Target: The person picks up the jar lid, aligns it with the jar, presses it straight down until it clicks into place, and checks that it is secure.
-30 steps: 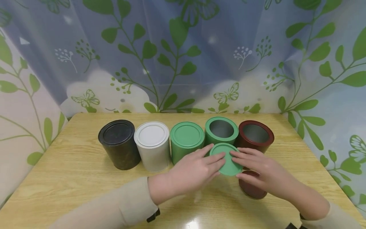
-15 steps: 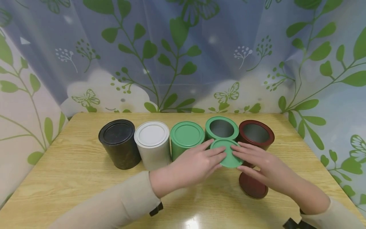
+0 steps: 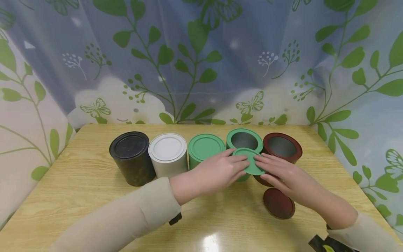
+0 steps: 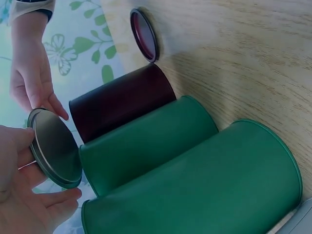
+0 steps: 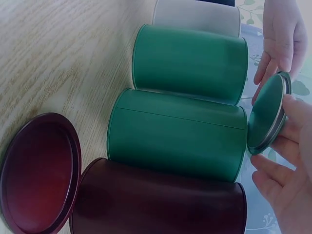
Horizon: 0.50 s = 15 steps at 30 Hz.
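Observation:
In the head view my left hand (image 3: 217,172) and right hand (image 3: 291,180) hold a round green lid (image 3: 250,157) between them, fingers spread over its top. Both wrist views show the thumbs at its rim from below, so each hand pinches an edge. The lid tilts at the near rim of an uncovered green can (image 3: 244,130), overlapping it in the head view. To the right of that can stands an uncovered dark red can (image 3: 298,148). Its matching red lid (image 3: 278,203) lies on the table in front, below my right hand.
Left of the uncovered green can, a lidded green can (image 3: 206,148), a white can (image 3: 167,148) and a black can (image 3: 129,147) stand in a row on the wooden table (image 3: 78,196). A leaf-patterned curtain (image 3: 201,63) hangs behind and around the table.
Both hands have carried the green lid forward, away from me, up to the uncovered green can's near rim. More of the red lid shows now. The cans have stayed in place.

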Tool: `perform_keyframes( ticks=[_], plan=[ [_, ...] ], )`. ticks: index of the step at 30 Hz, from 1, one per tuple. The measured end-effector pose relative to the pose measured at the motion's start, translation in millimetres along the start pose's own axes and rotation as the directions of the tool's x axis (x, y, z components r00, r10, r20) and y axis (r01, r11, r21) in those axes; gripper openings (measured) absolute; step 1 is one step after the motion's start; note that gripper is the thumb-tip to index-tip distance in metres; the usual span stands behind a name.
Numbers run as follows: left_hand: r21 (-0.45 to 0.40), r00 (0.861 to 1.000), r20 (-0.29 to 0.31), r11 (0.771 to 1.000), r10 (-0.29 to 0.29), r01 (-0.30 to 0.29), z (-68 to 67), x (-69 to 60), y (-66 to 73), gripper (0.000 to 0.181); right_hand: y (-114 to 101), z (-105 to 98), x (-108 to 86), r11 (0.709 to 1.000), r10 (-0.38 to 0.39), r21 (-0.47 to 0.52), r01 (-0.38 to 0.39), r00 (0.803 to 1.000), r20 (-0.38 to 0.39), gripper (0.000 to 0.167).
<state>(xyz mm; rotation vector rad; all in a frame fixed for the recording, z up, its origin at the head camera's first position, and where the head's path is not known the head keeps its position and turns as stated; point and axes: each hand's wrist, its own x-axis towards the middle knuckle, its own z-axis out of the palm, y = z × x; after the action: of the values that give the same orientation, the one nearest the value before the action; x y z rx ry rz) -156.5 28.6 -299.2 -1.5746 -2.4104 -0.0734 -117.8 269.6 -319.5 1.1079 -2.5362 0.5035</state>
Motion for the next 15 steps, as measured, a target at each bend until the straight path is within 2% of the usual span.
perform_keyframes(
  ticks=[5,9,12,15],
  plan=[
    [-0.023,0.999,0.024,0.999,-0.028,0.029,1.8,3.3,-2.7,0.037,2.5,2.0,3.5,0.999,0.044,-0.01,-0.044,0.999,0.005,0.044],
    [-0.018,0.998,0.042,0.998,-0.055,0.056,3.9,6.7,-4.6,0.037,2.2,1.0,7.1,0.993,0.119,-0.015,-0.118,0.993,0.026,0.039],
    [0.014,0.995,0.054,0.997,-0.079,0.078,5.6,10.4,-6.2,0.035,1.2,-0.5,10.6,0.985,0.171,-0.022,-0.17,0.984,0.058,0.039],
    [0.046,0.993,0.058,0.994,-0.1,0.097,6.1,14.7,-7.4,0.032,1.1,-1.2,15.4,0.982,0.19,-0.033,-0.188,0.979,0.074,0.039]
  ],
)
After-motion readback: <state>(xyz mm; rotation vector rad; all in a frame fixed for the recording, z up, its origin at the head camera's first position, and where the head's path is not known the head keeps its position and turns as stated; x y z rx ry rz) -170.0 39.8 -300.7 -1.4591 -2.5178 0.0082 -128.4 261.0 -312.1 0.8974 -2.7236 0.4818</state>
